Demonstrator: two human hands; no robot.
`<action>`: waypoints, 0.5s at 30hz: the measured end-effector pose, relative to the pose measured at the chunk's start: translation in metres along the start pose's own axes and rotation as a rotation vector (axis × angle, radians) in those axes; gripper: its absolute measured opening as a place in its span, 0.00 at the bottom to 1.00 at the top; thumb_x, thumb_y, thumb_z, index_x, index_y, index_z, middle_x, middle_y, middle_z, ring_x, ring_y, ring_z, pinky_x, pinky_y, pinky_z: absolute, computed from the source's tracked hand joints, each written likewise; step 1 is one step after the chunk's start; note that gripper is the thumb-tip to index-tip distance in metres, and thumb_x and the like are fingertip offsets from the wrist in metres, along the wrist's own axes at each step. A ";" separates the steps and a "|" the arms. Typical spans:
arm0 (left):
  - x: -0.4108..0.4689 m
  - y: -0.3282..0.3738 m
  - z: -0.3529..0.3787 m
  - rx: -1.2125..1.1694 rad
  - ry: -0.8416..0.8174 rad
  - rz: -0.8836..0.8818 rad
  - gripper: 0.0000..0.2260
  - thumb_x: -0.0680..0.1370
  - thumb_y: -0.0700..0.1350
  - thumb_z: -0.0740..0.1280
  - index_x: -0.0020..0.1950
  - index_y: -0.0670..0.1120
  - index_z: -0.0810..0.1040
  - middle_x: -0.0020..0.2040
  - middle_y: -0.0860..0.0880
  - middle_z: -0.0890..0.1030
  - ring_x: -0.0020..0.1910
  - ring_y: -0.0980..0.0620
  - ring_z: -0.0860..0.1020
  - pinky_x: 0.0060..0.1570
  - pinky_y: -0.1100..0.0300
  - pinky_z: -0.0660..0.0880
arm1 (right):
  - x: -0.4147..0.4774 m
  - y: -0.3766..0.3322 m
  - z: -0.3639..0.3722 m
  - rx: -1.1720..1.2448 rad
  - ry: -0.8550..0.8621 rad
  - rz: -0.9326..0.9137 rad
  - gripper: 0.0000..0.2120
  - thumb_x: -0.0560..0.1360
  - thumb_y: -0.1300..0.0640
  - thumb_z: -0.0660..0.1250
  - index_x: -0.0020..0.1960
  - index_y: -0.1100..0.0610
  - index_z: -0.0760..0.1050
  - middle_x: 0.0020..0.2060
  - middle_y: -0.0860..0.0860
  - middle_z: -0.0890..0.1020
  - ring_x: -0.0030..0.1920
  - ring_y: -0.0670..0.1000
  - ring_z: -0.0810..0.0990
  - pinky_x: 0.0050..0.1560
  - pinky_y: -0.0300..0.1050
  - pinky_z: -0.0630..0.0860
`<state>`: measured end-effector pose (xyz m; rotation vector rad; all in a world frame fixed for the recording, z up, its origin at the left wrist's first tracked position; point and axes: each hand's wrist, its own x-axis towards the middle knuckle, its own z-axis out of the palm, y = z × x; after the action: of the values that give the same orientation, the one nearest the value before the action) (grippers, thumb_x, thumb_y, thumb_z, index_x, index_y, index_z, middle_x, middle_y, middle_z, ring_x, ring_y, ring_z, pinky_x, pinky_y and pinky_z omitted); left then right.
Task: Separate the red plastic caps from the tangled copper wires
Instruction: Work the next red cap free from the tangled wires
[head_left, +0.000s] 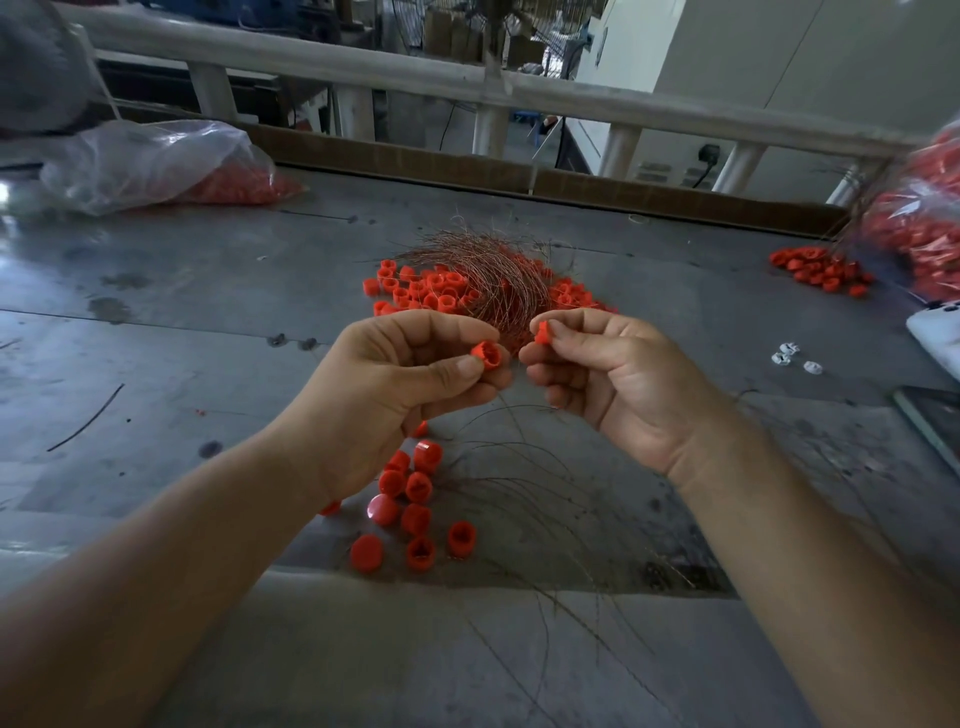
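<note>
Red plastic caps lie in three places: a heap mixed into the tangled copper wires (483, 270) at centre frame, a small loose cluster of caps (410, 512) lower centre on the grey surface (156, 322), and one cap in each hand. The left hand (400, 384) has its fingers (467, 366) clamped on a cap (487, 355), open end showing. The right hand (608, 374) pinches a second cap (542, 332) between thumb and forefinger. The two held caps sit close together but apart, just in front of the tangle. Whether a wire runs between them cannot be told; thin strands trail below the hands.

Judgement: the step in hand is freeing a cap from its strand. To do it well, grip each cap by its side wall, pull straight along the wire rather than across it, and keep the strand clear of the main tangle so nothing else drags. Freed caps belong with the lower cluster, well away from the wires. Bags of caps (171, 166) at upper left and far right are untouched.
</note>
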<state>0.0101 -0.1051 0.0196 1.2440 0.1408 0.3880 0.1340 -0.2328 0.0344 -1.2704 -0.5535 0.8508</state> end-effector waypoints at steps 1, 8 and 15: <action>0.000 0.000 0.000 0.007 -0.004 0.002 0.09 0.64 0.35 0.66 0.38 0.44 0.84 0.37 0.46 0.84 0.38 0.52 0.83 0.38 0.65 0.78 | 0.000 0.000 0.000 -0.001 -0.009 -0.001 0.06 0.74 0.65 0.61 0.42 0.58 0.74 0.28 0.50 0.81 0.27 0.44 0.79 0.26 0.33 0.73; 0.000 0.001 0.000 0.029 0.003 0.005 0.09 0.64 0.36 0.66 0.38 0.45 0.84 0.37 0.45 0.84 0.38 0.51 0.83 0.37 0.66 0.78 | -0.001 0.003 0.002 -0.034 -0.074 -0.027 0.06 0.69 0.60 0.65 0.44 0.56 0.77 0.30 0.50 0.82 0.30 0.44 0.80 0.29 0.34 0.75; 0.000 0.003 0.000 0.053 0.013 0.000 0.09 0.63 0.36 0.67 0.38 0.45 0.84 0.37 0.45 0.84 0.38 0.52 0.83 0.37 0.66 0.78 | -0.002 0.002 0.005 -0.049 -0.075 -0.054 0.11 0.65 0.55 0.65 0.45 0.59 0.75 0.29 0.49 0.82 0.30 0.44 0.80 0.29 0.34 0.75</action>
<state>0.0093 -0.1040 0.0223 1.2935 0.1632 0.3945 0.1289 -0.2315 0.0338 -1.2669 -0.6689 0.8466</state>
